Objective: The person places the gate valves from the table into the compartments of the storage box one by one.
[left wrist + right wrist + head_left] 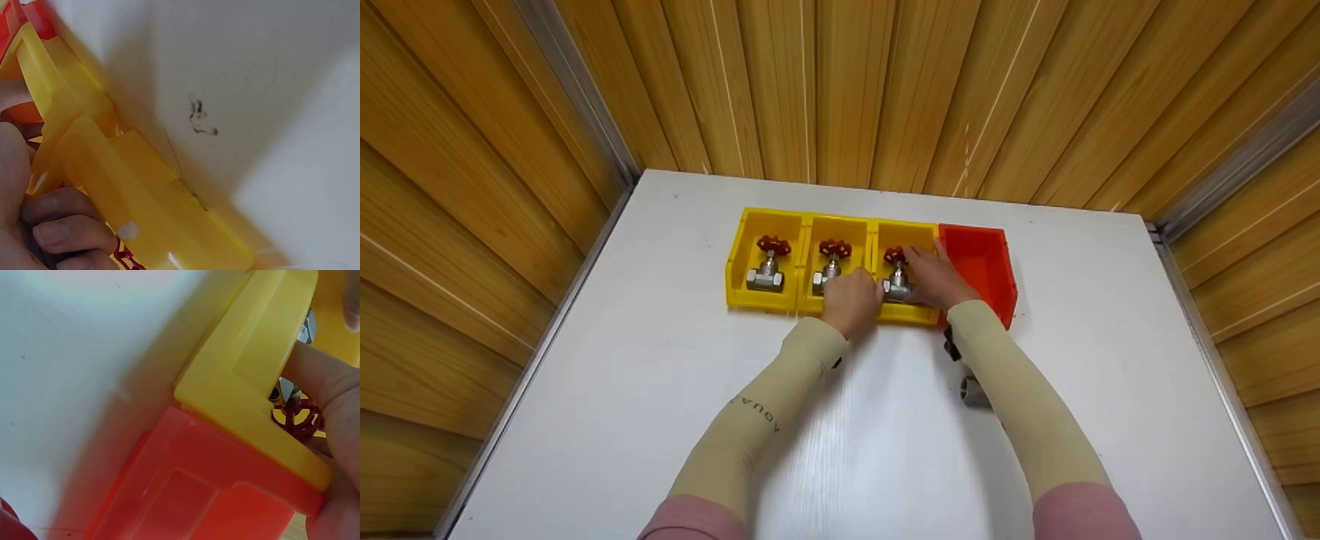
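Note:
In the head view three yellow bins (765, 302) stand in a row, each holding a metal gate valve with a red handwheel: the left valve (766, 279), the middle valve (831, 270) and the right valve (897, 283). My right hand (937, 277) grips the right valve, fingers by its handwheel and thumb low at its body. My left hand (853, 302) has curled fingers (73, 233) at the front where the middle and right bins meet. Whether it pinches the bin wall or the valve's end is hidden.
A red bin (979, 262) adjoins the row on the right. Another metal fitting (973, 391) lies on the white table (675, 420), partly under my right forearm. Slatted wooden walls (840, 90) enclose the back and sides.

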`<state>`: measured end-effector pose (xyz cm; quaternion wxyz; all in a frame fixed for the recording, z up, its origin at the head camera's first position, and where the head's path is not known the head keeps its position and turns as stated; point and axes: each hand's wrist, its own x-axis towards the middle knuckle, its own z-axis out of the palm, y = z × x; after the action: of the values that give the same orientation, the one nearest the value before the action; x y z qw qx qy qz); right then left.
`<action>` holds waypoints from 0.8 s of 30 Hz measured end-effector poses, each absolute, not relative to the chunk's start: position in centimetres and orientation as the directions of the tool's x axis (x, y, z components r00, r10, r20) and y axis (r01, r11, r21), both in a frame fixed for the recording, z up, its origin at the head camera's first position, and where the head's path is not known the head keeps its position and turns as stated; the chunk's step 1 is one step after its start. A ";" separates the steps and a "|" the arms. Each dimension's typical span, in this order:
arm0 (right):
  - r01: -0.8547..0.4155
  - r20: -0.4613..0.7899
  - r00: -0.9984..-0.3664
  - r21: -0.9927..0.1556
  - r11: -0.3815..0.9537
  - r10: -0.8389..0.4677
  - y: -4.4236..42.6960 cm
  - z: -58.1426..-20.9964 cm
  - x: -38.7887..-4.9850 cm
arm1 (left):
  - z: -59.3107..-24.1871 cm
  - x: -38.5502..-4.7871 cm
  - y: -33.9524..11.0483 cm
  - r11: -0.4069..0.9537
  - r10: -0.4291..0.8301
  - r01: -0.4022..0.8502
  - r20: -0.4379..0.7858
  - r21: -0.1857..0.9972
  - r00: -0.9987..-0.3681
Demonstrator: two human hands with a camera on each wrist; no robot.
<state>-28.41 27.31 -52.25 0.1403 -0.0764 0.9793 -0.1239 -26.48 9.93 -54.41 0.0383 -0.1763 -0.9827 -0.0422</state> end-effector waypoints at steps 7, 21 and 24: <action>-0.111 -0.255 -0.949 -0.281 0.953 -0.185 27.3 -52.0 -28.3 | -54.3 -26.5 9.9 0.935 0.338 0.344 0.083 0.083 -0.938; -0.108 -0.247 -0.952 -0.283 0.953 -0.182 27.3 -52.0 -27.9 | -54.2 -26.4 10.0 0.938 0.329 0.334 0.062 0.097 -0.942; -0.106 -0.245 -0.953 -0.278 0.955 -0.178 27.3 -51.8 -27.7 | -54.3 -26.4 10.0 0.937 0.329 0.334 0.071 0.100 -0.942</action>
<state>-27.74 27.30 -51.80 0.1348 -0.0725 0.9793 -0.1322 -26.43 10.00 -54.25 0.0265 -0.1685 -0.9838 -0.0556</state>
